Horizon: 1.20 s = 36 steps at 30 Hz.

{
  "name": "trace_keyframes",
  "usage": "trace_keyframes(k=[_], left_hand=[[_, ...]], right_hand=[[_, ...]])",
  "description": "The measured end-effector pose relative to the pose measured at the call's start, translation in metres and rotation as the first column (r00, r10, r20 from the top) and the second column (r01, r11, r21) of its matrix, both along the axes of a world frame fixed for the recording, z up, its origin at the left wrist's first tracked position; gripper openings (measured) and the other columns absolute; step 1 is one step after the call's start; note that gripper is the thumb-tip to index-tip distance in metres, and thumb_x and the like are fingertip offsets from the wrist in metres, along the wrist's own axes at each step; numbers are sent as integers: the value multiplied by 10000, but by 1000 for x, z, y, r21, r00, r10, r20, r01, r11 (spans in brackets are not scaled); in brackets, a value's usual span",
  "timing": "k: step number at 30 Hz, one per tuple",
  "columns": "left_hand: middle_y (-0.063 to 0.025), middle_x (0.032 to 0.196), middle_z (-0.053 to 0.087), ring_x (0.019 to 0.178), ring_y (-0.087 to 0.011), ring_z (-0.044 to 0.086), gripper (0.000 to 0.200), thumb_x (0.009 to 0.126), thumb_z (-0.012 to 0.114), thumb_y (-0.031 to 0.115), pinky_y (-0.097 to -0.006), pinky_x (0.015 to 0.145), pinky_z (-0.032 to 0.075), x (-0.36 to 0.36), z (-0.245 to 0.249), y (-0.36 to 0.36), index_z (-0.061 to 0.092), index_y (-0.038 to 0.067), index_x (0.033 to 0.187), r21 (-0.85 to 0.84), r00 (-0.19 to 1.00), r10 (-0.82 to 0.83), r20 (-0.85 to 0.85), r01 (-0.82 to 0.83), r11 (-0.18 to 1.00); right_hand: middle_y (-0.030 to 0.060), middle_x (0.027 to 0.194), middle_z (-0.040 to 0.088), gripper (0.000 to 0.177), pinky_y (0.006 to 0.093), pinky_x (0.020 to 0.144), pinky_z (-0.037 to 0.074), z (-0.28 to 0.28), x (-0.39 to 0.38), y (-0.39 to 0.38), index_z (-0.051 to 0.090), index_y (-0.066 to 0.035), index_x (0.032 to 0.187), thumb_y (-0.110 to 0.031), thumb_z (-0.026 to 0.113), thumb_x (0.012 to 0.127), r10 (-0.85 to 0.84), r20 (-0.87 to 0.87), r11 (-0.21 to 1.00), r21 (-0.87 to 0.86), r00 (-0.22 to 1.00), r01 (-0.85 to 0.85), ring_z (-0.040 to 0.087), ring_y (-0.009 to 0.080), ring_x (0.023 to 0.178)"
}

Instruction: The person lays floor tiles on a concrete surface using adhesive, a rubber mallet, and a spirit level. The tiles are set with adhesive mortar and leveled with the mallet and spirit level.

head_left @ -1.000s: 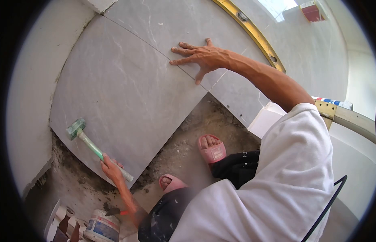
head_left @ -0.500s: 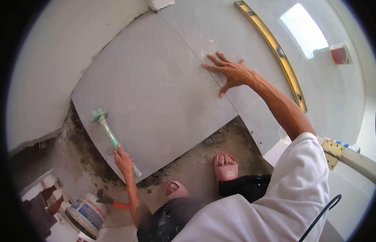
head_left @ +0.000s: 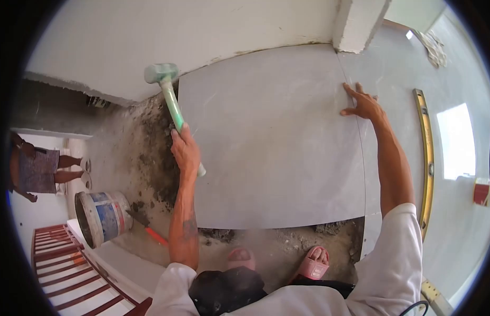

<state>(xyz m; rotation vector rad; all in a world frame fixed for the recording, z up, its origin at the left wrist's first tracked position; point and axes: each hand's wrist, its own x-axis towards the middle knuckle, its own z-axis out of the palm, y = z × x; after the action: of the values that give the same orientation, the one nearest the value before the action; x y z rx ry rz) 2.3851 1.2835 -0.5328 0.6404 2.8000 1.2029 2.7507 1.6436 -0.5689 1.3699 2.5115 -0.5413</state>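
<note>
My left hand [head_left: 186,151] is wrapped round the green handle of a mallet [head_left: 173,108]. The mallet's pale green, see-through head is raised near the far left corner of a large grey floor tile [head_left: 271,147]. With fingers spread, my right hand [head_left: 367,105] rests at the seam between this tile and the neighbouring tile [head_left: 384,73] on the right. Mortar [head_left: 155,137] shows along the tile's left edge and under its near edge.
A yellow spirit level [head_left: 426,158] lies on the right tiles. A bucket [head_left: 103,216] and a red-handled trowel [head_left: 150,230] are at lower left, near a dark red railing [head_left: 71,258]. Another person [head_left: 40,168] stands at far left. Gloves [head_left: 433,48] lie at top right.
My view has turned left, bringing the other person and the railing into sight. The mallet has lifted off the tile's left part. My right hand has shifted farther along the seam.
</note>
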Motion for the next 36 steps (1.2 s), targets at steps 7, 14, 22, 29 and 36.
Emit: trace_keyframes(k=[7, 14, 22, 29, 36], left_hand=[[-310, 861, 642, 813, -443, 659, 609, 1019, 346, 446, -481, 736, 525, -41, 1, 49, 555, -125, 1047, -299, 939, 53, 341, 54, 953], [-333, 913, 643, 901, -463, 644, 629, 1010, 332, 472, -509, 791, 510, -43, -32, 26, 568, -111, 1017, -225, 998, 45, 40, -35, 974], [-344, 958, 635, 956, -505, 608, 593, 1013, 336, 468, -539, 833, 474, -32, -47, 36, 567, -77, 1044, -376, 996, -90, 26, 93, 922], [-328, 915, 640, 904, -500, 618, 578, 1025, 327, 451, -542, 794, 479, 8, -27, 71, 560, -78, 1012, -342, 960, -274, 52, 275, 899], [-318, 853, 644, 840, -497, 633, 551, 1025, 339, 442, -538, 742, 497, 27, -28, 93, 547, -67, 980, -308, 924, -379, 59, 378, 873]], right_hand=[[197, 1566, 248, 1187, 702, 1083, 225, -3, -3, 1, 271, -317, 1525, -504, 893, 531, -8, 35, 1000, 22, 999, 7, 400, 412, 1356], [223, 1565, 231, 1183, 712, 1077, 209, -4, -1, 3, 268, -306, 1528, -510, 888, 541, -7, 18, 1000, 2, 1000, 7, 382, 429, 1363], [213, 1564, 243, 1151, 716, 1082, 191, -11, 4, 7, 272, -324, 1524, -568, 856, 563, 6, -14, 1000, 21, 1000, -5, 390, 409, 1364], [161, 1580, 233, 1128, 701, 1103, 187, 4, -2, 0, 270, -340, 1521, -561, 851, 580, -34, 46, 999, 8, 998, 33, 393, 382, 1369], [29, 1604, 203, 882, 752, 1056, 223, -1, 0, -1, 293, -406, 1496, -595, 717, 746, -139, -1, 990, -6, 990, 139, 221, 431, 1433]])
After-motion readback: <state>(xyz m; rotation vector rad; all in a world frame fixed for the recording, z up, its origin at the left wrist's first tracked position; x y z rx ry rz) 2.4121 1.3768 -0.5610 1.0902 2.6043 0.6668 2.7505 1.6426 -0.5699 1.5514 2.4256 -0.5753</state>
